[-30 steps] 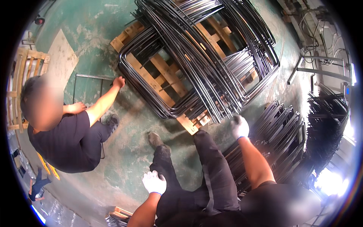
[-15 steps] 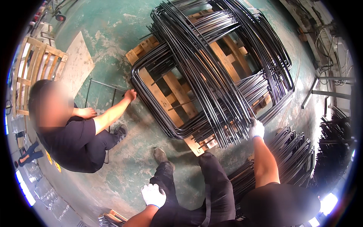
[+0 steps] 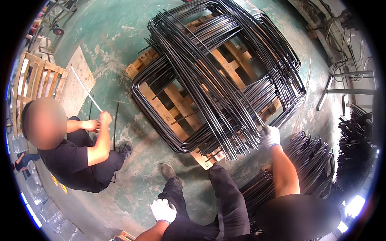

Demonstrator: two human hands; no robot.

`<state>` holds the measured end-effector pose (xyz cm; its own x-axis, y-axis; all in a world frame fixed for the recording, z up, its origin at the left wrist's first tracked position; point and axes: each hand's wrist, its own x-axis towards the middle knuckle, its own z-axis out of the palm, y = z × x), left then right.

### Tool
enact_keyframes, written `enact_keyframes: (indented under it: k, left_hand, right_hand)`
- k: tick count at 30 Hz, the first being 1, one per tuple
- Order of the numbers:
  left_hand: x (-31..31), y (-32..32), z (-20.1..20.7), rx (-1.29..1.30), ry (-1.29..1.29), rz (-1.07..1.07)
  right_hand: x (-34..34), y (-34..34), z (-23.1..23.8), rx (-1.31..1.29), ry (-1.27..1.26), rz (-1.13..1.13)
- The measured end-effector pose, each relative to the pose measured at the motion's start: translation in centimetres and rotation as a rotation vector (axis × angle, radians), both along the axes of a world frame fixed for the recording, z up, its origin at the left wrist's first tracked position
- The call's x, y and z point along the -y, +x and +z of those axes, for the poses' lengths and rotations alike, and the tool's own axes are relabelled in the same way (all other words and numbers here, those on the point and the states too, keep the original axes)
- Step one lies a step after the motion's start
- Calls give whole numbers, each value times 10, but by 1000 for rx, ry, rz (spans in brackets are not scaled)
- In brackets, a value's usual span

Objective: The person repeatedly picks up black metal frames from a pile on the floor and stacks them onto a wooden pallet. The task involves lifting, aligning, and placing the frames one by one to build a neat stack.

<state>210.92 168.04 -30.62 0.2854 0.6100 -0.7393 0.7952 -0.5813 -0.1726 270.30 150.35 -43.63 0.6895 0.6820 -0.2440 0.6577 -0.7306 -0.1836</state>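
Note:
In its white knit glove, my right hand [image 3: 271, 136] closes around the near end of a black metal tube at the edge of a large stack. That stack of bent, round-cornered black tube frames [image 3: 220, 96] lies crosswise on a wooden pallet [image 3: 202, 160]. My left hand [image 3: 163, 209], gloved too, rests back up on my left thigh, fingers laid over it and holding nothing. To the left, a crouching person in dark clothes [image 3: 76, 164] grips a thin, light-catching metal rod [image 3: 86, 89] with bare hands.
More bent black tubes [image 3: 309, 160] are piled on the floor by my right arm, with a darker heap [image 3: 354, 140] farther right. A slatted wooden crate [image 3: 38, 78] and a plywood sheet [image 3: 76, 82] are at the left. A metal stand [image 3: 348, 91] stands near the right wall.
The crouching person has drawn their hands back from the stack's left edge, and the rod now points up and left. My hands stay about where they were; the view has shifted slightly.

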Motion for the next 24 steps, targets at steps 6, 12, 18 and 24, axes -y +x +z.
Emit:
enact_keyframes:
  k: [6, 12, 18, 24]
  left_hand:
    - [1, -2, 0, 24, 4, -13]
    - [3, 8, 6, -8, 7, -45]
    - [14, 12, 1, -36, 15, -23]
    - [11, 22, -2, -5, 39, -105]
  right_hand:
    - [4, 10, 18, -40, -45, -129]
    - [14, 5, -55, 378, 83, -469]
    - [-8, 23, -73, 260, 485, -1302]
    - [53, 78, -88, -672, 1079, -1784]
